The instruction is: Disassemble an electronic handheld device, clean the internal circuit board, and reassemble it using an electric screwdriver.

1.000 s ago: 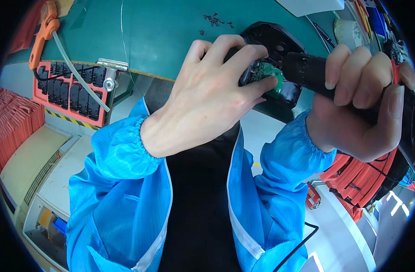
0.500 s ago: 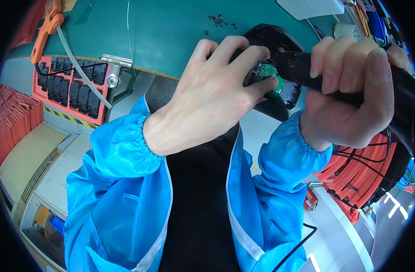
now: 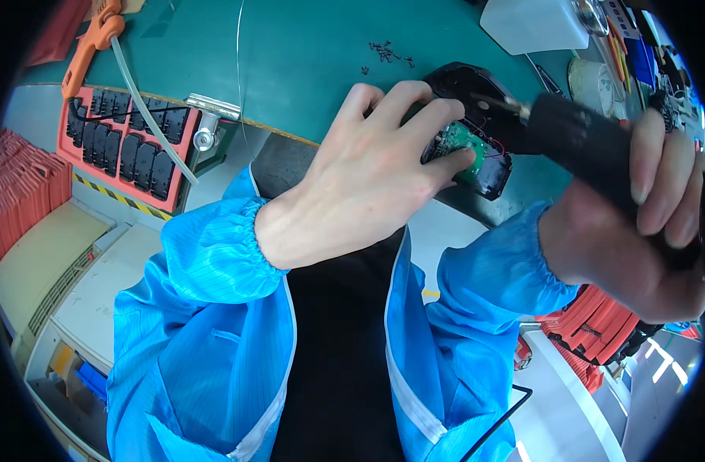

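Green bench [image 3: 291, 69]: left hand [image 3: 368, 177] fingers pinning black housing [image 3: 464, 85] with green board [image 3: 456, 142], right hand [image 3: 637, 231] wrapped around black screwdriver [image 3: 584, 142].

Your left hand [image 3: 368, 177] lies palm down with the wrist nearly straight, fingers curled forward and spread, the thumb stretched out to the right and its tip pressed down. Your right hand [image 3: 637, 223] is closed in a tight fist, the fingers [image 3: 664, 185] wrapped over from the top, knuckles toward you. Both forearms rise from the lower edge in bright blue sleeves with gathered elastic cuffs, the left cuff [image 3: 229, 246] and the right cuff [image 3: 506, 262] each sitting at the wrist.
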Motion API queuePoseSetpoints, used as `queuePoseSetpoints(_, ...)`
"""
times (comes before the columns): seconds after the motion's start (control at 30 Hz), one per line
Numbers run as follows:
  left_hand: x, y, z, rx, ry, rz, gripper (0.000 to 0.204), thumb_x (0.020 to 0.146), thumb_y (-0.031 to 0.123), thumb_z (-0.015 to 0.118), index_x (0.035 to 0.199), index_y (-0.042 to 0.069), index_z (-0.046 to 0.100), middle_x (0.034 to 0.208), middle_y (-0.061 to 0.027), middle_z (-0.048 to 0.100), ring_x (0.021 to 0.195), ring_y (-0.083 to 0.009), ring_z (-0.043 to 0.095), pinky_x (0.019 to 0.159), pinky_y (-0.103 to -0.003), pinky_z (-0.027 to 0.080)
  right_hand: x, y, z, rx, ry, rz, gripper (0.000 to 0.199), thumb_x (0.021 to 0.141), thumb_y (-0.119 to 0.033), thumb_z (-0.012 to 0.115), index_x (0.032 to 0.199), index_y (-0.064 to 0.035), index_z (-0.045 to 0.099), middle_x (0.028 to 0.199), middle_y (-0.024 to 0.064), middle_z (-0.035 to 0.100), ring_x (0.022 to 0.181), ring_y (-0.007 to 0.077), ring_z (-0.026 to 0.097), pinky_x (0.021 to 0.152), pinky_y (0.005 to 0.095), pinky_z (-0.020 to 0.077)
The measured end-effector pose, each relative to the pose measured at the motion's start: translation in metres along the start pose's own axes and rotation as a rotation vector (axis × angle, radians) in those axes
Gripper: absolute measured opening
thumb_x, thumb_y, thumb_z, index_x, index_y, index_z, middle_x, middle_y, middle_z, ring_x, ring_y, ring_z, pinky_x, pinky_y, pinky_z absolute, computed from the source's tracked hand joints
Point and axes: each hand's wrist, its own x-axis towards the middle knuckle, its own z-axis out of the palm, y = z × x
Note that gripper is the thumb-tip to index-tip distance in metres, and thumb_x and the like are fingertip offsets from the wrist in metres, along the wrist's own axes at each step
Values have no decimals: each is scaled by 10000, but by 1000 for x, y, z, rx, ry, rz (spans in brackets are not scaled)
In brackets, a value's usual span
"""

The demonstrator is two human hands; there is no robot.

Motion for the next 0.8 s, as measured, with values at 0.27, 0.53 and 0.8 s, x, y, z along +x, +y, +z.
queuePoseSetpoints(0.27, 0, -1, 2, -8, 6, -6, 367, 742, 144, 784, 1106, 157, 829, 1353, -74, 641, 1245, -316, 565, 931, -411, 428, 23, 47, 71, -414, 338, 0, 259, 987, -247, 610, 1115, -24, 579, 648, 15, 447, 501, 157, 447, 533, 329, 428)
queuePoseSetpoints(0.53, 1, -1, 0, -36, -9, 8, 338, 712, 119, 788, 1048, 92, 810, 1344, -86, 642, 1246, -317, 565, 952, -419, 428, 30, 61, 86, -363, 526, 119, 342, 952, -202, 704, 1213, -12, 589, 617, 18, 476, 460, 154, 468, 487, 317, 445)
queuePoseSetpoints(0.8, 1, 0, -4, -28, -31, -9, 364, 746, 173, 833, 1107, 137, 818, 1343, -93, 636, 1249, -323, 559, 945, -424, 426, 24, 48, 31, -237, 284, -4, 252, 983, -279, 588, 1068, -43, 562, 680, 22, 469, 544, 174, 464, 566, 363, 420)
